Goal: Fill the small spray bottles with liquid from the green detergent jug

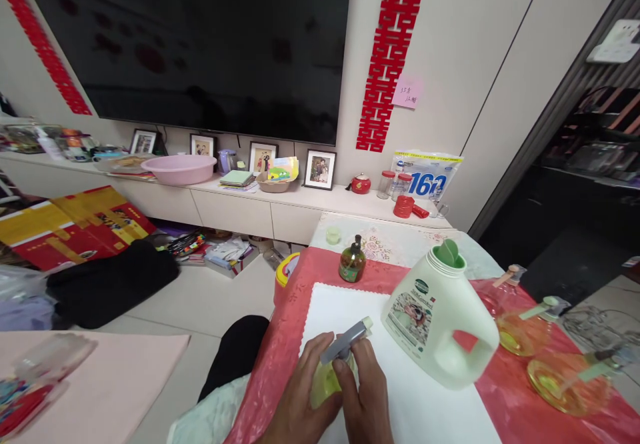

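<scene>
A small clear spray bottle (pixel 327 383) with yellowish liquid stands or hovers over the white sheet (pixel 440 407); I cannot tell which. Its grey trigger head (pixel 345 341) points up and right, ending in a pale green nozzle. My left hand (pixel 304 394) is wrapped round the bottle's body from the left. On the right, my right hand (pixel 364 387) closes its fingers round the trigger head and neck. Just right of my hands sits a large pale green detergent jug (pixel 430 331), uncapped, with a green spout in its mouth. An amber pump bottle (pixel 353 261) stands behind.
Several flasks with coloured spray heads, including a yellow one (pixel 567 384), line the right side of the red tablecloth (pixel 300 284). A pale green cap (pixel 333 235) lies at the back. Beyond are a low cabinet (pixel 240 216) and a television (pixel 200 44). A pink surface (pixel 130 377) is at left.
</scene>
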Available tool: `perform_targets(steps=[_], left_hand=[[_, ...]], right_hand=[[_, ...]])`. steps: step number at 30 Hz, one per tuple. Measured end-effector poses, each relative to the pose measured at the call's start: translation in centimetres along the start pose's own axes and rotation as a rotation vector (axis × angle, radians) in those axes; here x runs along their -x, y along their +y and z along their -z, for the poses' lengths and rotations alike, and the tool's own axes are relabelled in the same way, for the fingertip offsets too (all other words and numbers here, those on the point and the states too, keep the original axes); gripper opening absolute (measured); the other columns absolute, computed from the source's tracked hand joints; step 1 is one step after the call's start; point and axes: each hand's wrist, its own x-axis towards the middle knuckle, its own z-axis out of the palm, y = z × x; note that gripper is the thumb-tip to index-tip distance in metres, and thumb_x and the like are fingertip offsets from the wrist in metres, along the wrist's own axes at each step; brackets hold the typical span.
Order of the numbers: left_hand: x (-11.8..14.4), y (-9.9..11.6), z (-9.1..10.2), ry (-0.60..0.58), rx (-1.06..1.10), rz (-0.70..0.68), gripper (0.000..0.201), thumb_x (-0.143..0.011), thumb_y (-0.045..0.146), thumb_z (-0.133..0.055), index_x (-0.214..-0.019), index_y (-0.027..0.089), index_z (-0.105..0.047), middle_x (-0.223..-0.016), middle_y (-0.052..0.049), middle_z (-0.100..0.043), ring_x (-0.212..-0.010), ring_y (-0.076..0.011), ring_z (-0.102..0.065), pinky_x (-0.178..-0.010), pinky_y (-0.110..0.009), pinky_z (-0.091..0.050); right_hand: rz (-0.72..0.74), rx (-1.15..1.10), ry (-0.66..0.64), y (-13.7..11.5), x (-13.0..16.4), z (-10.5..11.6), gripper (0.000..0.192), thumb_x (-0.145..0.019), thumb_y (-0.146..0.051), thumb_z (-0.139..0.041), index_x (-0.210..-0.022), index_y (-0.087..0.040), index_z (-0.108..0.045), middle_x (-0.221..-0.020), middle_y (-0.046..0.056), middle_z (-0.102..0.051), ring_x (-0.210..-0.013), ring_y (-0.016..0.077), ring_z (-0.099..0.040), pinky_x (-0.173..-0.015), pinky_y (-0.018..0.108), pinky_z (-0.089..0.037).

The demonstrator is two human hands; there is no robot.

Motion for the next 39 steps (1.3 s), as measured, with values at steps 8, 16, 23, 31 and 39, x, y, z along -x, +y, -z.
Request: perform_targets(steps=[8,16,23,31,39], left_hand=[[-0.7,1.1,-0.8,0.082,0.208,-0.003,0.035,-0.093,0.047,-0.068,-0.119,0.026,-0.078,-0.128,-0.012,-0.074,-0.123,-0.0294,-0.069,-0.109,-0.041,-0.057],[-1.2,1.4,-1.1,0.107,0.255,0.007,0.043,-0.087,0.059,-0.072,-0.111,0.025,-0.081,-0.119,-0.012,-0.076,-0.116,-0.0308,-0.071,-0.101,-0.041,-0.061],[-1.2,1.4,-1.3,0.113,0.257,0.057,0.043,-0.087,0.06,-0.071,-0.111,0.025,-0.081,-0.12,-0.011,-0.075,-0.116,-0.0302,-0.07,-0.103,-0.041,-0.059],[-1.3,1.5,-1.5,0.109,0.302,0.068,0.043,-0.087,0.06,-0.071,-0.108,0.023,-0.078,-0.111,-0.01,-0.076,-0.109,-0.0288,-0.07,-0.1,-0.04,-0.058],[-0.3,1.9,-1.2,0.116,0.341,0.126,0.047,-0.088,0.063,-0.064,-0.113,0.024,-0.076,-0.122,-0.012,-0.072,-0.116,-0.0318,-0.067,-0.105,-0.043,-0.056]], right_hand=[[0.027,-0.086,0.021,-0.1,0.3,-0.4,0.025,-0.108,-0.043,-0.049,-0.115,-0.024,-0.064,-0.108,0.003,-0.062,-0.1,0.0189,-0.059,-0.089,0.027,-0.046],[-0.015,-0.224,0.053,-0.5,0.5,-0.8,0.026,-0.106,-0.046,-0.056,-0.117,-0.026,-0.067,-0.112,0.001,-0.064,-0.106,0.0185,-0.06,-0.095,0.025,-0.045],[-0.021,-0.258,0.063,-0.4,0.3,-1.0,0.024,-0.104,-0.047,-0.059,-0.112,-0.026,-0.068,-0.109,0.001,-0.064,-0.104,0.0184,-0.059,-0.094,0.025,-0.044],[-0.038,-0.169,0.086,-0.2,0.5,-1.0,0.03,-0.103,-0.052,-0.059,-0.108,-0.024,-0.069,-0.105,0.002,-0.065,-0.099,0.0197,-0.06,-0.088,0.027,-0.046],[-0.083,-0.145,0.185,0.1,1.1,-2.2,0.037,-0.101,-0.058,-0.06,-0.102,-0.022,-0.066,-0.095,0.003,-0.064,-0.089,0.0194,-0.062,-0.078,0.027,-0.049]])
